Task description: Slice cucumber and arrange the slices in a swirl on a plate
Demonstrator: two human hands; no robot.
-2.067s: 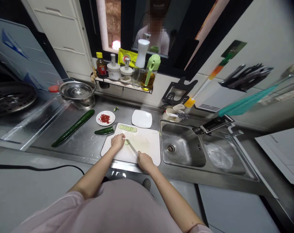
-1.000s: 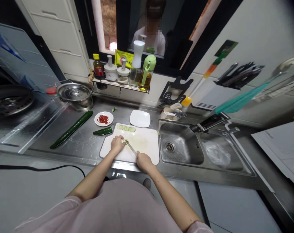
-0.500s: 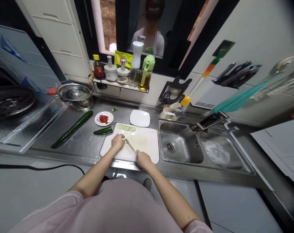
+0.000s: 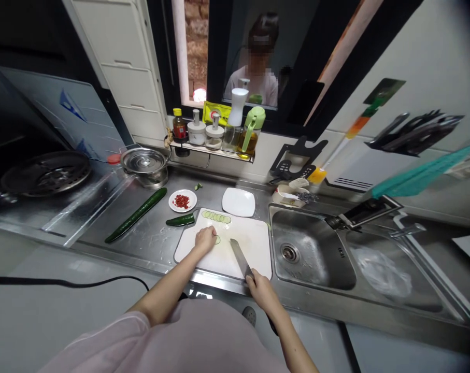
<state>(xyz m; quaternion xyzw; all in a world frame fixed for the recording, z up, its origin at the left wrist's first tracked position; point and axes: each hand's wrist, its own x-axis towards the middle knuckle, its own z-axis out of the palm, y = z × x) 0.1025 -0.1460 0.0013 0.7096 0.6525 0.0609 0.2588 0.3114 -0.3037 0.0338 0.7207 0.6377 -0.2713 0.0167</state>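
Observation:
My right hand (image 4: 259, 287) is wrapped round the handle of a kitchen knife (image 4: 240, 256). Its blade points away from me over the right half of a white cutting board (image 4: 235, 267), apart from the cucumber. On the board's left half, my left hand (image 4: 205, 240) is closed over a piece of cucumber (image 4: 218, 240). The round pale cut face shows beside the fingertips; the rest is hidden. Along the board's far edge lies an overlapping row of cucumber slices (image 4: 216, 216). A cut length of dark green cucumber (image 4: 180, 220) rests at the board's left edge.
A whole cucumber (image 4: 136, 215) lies further left. Behind the board stand a plate of chopped red pieces (image 4: 172, 201) and a white square plate (image 4: 238, 202). To the right is the steel sink (image 4: 312, 269). A lidded pot (image 4: 153, 178) and seasoning rack (image 4: 215, 150) are behind.
My right hand has drawn the knife away from the cucumber, to the right and towards me. My left hand stays by the cucumber, its fingers more curled. The whole view has shifted.

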